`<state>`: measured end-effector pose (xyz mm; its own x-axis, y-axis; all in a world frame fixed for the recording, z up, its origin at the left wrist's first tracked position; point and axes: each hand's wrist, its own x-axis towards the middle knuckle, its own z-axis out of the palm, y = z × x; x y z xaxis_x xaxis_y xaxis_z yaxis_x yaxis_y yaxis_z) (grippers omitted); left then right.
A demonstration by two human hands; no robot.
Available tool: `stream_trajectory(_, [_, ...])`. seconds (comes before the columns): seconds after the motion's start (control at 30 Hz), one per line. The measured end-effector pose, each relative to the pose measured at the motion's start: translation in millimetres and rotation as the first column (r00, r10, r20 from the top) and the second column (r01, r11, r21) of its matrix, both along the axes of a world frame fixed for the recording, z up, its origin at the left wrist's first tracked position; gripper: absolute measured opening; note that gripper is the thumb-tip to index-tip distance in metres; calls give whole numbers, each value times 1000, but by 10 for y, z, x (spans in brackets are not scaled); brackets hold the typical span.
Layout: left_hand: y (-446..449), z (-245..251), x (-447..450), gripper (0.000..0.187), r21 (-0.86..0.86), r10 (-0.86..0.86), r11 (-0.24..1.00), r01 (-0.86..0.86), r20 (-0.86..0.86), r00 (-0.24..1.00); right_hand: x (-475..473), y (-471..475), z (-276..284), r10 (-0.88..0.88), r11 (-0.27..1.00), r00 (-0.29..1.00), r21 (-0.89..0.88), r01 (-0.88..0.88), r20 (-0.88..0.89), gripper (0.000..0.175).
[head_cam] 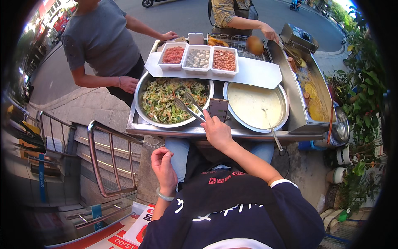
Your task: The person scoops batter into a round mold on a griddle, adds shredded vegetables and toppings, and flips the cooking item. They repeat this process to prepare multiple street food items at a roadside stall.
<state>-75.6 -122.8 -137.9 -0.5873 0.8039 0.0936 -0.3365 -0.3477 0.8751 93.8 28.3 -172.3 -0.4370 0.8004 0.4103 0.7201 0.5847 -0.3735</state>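
Note:
My right hand [216, 129] grips the handle end of metal tongs [191, 107], whose arms reach over a large metal bowl of chopped mixed vegetables [161, 102]. Held before my body, left of the apron, my left hand [164, 166] has curled fingers and nothing seen in it. A phone [218, 109] stands between that bowl and a second metal bowl of pale batter [255, 102], where a metal ladle [273, 133] rests over the rim. On a white board [258, 71] sit white tubs of minced red meat [173, 55], shellfish-like pieces [198, 58] and peanuts [224, 60].
A fryer of hot oil [312, 96] holds yellow food at the right; another person's hand [270, 32] works utensils there. Behind the tubs is a wire rack [234, 43] with fried food. A person in grey [99, 40] stands at the left, near a metal railing [113, 155].

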Motion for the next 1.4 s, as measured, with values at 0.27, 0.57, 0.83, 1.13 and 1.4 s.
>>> stream_trajectory(0.27, [521, 500, 42, 15, 132, -65, 987, 93, -199, 978, 824, -391, 741, -254, 506, 348, -430, -747, -903, 61])
stream_trajectory(0.57, [1544, 1456, 1291, 17, 149, -272, 803, 578, -770, 577, 2268, -1310, 1087, -301, 727, 124, -312, -611, -945, 64])
stream_trajectory(0.83, [1942, 1814, 2849, 30, 197, 471, 651, 733, -863, -186, 2909, -1646, 951, -446, 895, -60, -445, -40, -893, 55])
stream_trajectory(1.13, [2498, 1479, 3558, 26, -158, 354, 841, 517, -561, -748, 3248, -1802, 879, -492, 855, -94, -501, 137, -866, 50])
stream_trajectory(1.4, [2645, 1292, 3645, 4, -50, 476, 783, 620, -593, -649, 3352, -1779, 795, -528, 834, -80, -534, 142, -846, 48])
